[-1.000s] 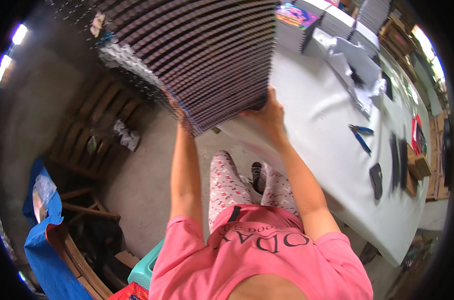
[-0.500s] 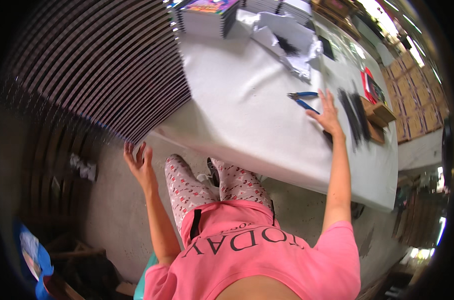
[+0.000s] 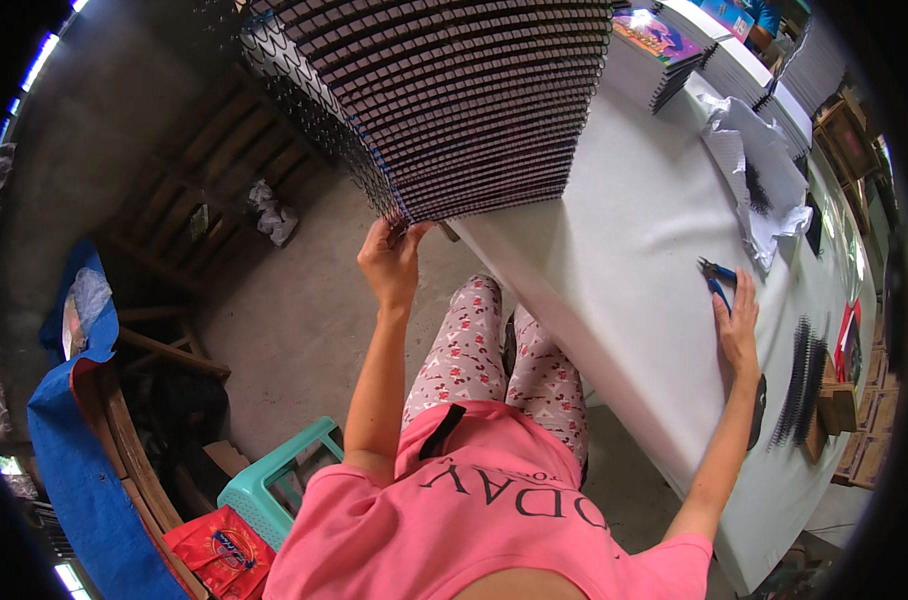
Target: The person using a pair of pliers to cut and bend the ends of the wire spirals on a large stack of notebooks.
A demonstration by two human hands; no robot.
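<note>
A tall stack of spiral-bound books (image 3: pixel 464 110) with black coils stands at the near left edge of the white-covered table. My left hand (image 3: pixel 392 265) is at its lower near corner, fingers pinched on the coil edge of a book low in the pile; the fingertips are partly hidden. My right hand (image 3: pixel 739 335) rests flat on the table, fingers stretched forward, touching the handles of blue-handled wire cutters (image 3: pixel 715 272). Beside that wrist lie loose black plastic coils (image 3: pixel 796 385) and a dark object (image 3: pixel 758 410), partly covered by the forearm.
More bound books (image 3: pixel 659 60) stand at the table's far side, near crumpled white paper (image 3: pixel 759 180) holding black scraps. A wooden block (image 3: pixel 836 405) sits at the right. Left of me are a green plastic stool (image 3: pixel 274 475), a red packet (image 3: pixel 222 552) and a blue cover (image 3: pixel 79 440).
My view has swung left, shifting everything rightward. My left hand has gone from loosely spread fingers near the stack's corner to a pinch on it. My right hand stays by the cutters.
</note>
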